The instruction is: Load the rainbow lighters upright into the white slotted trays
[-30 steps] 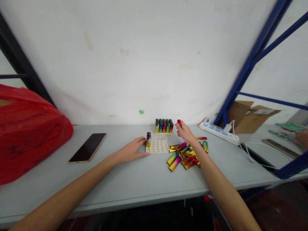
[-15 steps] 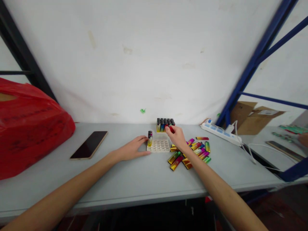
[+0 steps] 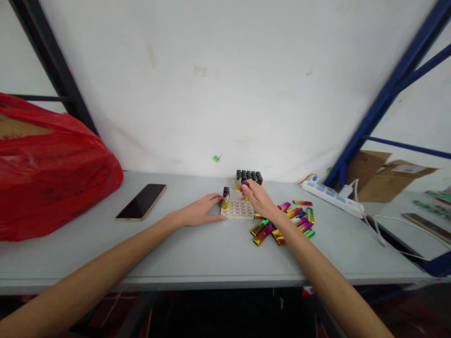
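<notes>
A white tray with round holes (image 3: 237, 210) lies on the grey table, with a few upright lighters (image 3: 226, 198) at its left end. My left hand (image 3: 202, 210) rests at the tray's left side, thumb and fingers apart, holding nothing. Above the tray's right part, my right hand (image 3: 256, 196) pinches a lighter (image 3: 246, 190) with a red upper part and a yellow lower end. Behind it stands a block of upright black-topped lighters (image 3: 248, 176), partly covered by that hand. Several loose shiny lighters (image 3: 263, 235) lie in a pile to the right, partly under my right forearm.
A dark phone (image 3: 141, 202) lies to the left, beside a big red plastic bag (image 3: 59, 173). A white power strip (image 3: 331, 197) with cables, a cardboard box (image 3: 391, 180) and a blue rack post (image 3: 380, 105) are at the right.
The view has shifted, so the table things appear farther right. My right hand has come closer over the tray, and its lighter now points down. My left hand stays beside the tray.
</notes>
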`<state>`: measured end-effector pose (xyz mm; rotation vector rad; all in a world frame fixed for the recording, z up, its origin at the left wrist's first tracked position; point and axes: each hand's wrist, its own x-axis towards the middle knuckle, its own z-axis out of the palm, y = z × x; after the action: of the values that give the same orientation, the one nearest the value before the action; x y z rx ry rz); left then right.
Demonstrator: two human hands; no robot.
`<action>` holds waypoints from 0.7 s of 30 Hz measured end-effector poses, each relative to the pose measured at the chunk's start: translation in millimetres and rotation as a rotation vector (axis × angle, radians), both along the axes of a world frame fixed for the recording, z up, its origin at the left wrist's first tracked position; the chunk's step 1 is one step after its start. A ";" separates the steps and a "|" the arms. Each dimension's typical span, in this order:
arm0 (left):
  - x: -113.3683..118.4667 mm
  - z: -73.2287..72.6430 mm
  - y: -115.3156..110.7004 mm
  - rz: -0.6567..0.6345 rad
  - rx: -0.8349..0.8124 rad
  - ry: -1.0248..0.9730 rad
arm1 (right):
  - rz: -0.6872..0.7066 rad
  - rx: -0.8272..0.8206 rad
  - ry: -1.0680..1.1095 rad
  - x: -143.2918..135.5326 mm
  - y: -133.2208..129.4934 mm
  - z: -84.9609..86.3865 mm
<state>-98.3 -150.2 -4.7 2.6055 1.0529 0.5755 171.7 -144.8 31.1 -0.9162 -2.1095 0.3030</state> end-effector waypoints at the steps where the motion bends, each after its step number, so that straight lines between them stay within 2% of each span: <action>1: 0.1 -0.3 0.1 -0.005 0.004 -0.005 | 0.009 0.044 -0.035 -0.9 -1.8 0.8; 3: 0.0 -0.7 0.2 -0.011 0.006 -0.009 | 0.032 0.060 -0.099 -3.9 -4.5 0.9; 5: -0.2 -0.8 -0.1 -0.010 0.002 -0.009 | 0.049 0.007 -0.138 -8.8 -5.7 -1.2; 9: -0.5 0.0 -0.9 -0.009 -0.003 0.000 | 0.037 -0.078 -0.103 -20.7 -5.5 -7.1; 14: -0.1 0.2 -0.9 -0.021 0.012 -0.002 | 0.158 -0.180 -0.216 -27.3 -3.6 -12.8; 21: 0.3 -0.1 -0.4 -0.027 0.010 -0.002 | 0.047 -0.080 -0.427 -26.0 0.8 -14.0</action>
<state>-98.0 -150.6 -4.8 2.6234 1.0148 0.5780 145.7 -144.0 17.2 -1.0512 -2.5265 0.2318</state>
